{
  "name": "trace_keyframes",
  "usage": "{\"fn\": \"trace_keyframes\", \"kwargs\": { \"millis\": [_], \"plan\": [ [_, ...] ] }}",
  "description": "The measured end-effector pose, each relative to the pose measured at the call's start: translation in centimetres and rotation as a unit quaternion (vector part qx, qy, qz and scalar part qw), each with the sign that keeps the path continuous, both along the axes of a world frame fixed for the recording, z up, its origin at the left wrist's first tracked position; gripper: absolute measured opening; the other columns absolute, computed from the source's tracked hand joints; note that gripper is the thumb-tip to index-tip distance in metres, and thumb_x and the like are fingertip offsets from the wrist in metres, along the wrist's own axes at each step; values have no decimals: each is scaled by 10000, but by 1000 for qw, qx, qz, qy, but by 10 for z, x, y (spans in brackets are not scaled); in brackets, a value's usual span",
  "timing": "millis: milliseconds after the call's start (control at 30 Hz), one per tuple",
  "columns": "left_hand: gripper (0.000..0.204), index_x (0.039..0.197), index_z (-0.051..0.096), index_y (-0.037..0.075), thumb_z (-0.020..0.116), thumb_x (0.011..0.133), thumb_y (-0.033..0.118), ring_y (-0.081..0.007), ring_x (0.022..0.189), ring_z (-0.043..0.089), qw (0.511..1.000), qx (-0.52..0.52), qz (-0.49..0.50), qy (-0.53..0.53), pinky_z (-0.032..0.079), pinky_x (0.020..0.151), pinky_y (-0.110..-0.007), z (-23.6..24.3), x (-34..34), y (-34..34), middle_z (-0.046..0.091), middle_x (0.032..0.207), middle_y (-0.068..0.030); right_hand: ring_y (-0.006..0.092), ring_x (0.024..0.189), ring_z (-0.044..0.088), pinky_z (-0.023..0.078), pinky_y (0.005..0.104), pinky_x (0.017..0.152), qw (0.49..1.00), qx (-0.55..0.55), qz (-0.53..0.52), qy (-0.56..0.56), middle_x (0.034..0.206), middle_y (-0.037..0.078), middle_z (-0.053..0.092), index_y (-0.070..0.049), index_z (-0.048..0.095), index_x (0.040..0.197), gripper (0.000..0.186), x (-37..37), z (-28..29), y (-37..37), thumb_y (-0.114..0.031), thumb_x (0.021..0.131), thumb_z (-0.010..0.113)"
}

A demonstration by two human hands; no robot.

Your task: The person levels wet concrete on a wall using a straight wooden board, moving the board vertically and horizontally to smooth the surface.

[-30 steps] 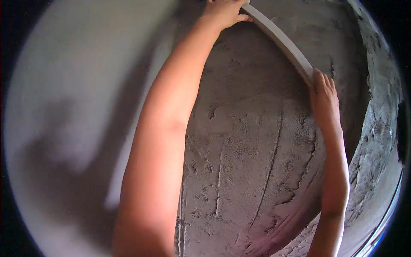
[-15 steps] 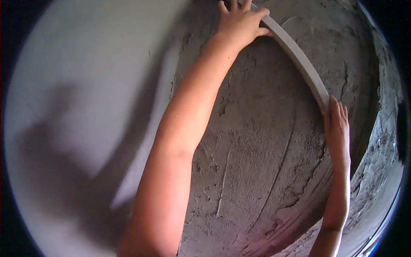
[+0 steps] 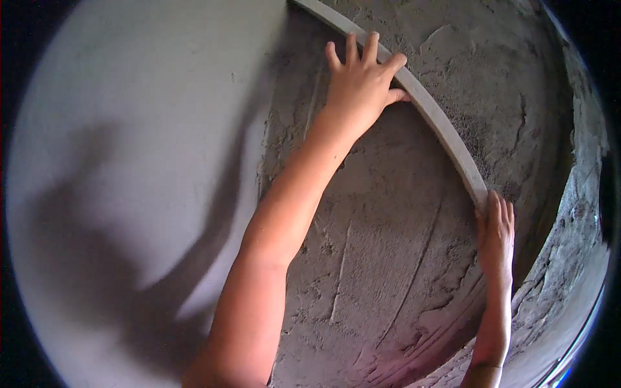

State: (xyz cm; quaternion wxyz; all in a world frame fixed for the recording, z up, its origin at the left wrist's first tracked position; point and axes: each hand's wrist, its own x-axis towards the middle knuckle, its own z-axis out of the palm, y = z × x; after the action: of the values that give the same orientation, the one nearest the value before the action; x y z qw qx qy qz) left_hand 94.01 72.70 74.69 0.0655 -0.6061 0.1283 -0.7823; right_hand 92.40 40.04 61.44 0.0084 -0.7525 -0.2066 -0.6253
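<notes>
A long pale straightedge [image 3: 446,132] lies against wet grey plaster [image 3: 381,213], slanting from the top middle down to the right. My left hand [image 3: 362,81] grips it at its upper part, fingertips over the upper edge and thumb along the lower side. At its lower right end, my right hand [image 3: 497,233] is closed around the bar, the thumb side partly hidden. Below the bar the plaster shows scrape lines and small pits; above it the surface looks rougher, with ridges.
To the left stretches a smooth, light grey wall [image 3: 142,84], crossed by the shadow [image 3: 97,233] of my body and arm. A rough plastered edge [image 3: 550,271] curves along the right side, beside a brighter strip.
Both hands and the straightedge have moved down the wall, the right end also slightly left. More of the bar's upper end is in view now. The grip looks the same.
</notes>
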Motion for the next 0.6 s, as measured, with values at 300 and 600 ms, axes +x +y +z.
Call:
{"fn": "trace_keyframes", "kwargs": {
  "millis": [300,600],
  "plan": [
    [565,1197,592,192,795,717,411,-489,1328,353,998,-9,-50,42,238,1016,-713,-60,-15,-5,404,1417,-204,371,1080,529,452,458,938,999,-14,-6,32,1214,176,563,1,481,1278,446,-7,-56,0,-40,857,624],
    [579,1269,569,200,781,755,359,-467,1383,285,988,-53,-48,136,220,1036,-709,-120,-29,-15,334,1485,-207,386,1097,520,434,483,937,995,-25,-3,91,1249,195,550,8,472,1295,432,-19,-109,-9,-50,882,587]
  ]
}}
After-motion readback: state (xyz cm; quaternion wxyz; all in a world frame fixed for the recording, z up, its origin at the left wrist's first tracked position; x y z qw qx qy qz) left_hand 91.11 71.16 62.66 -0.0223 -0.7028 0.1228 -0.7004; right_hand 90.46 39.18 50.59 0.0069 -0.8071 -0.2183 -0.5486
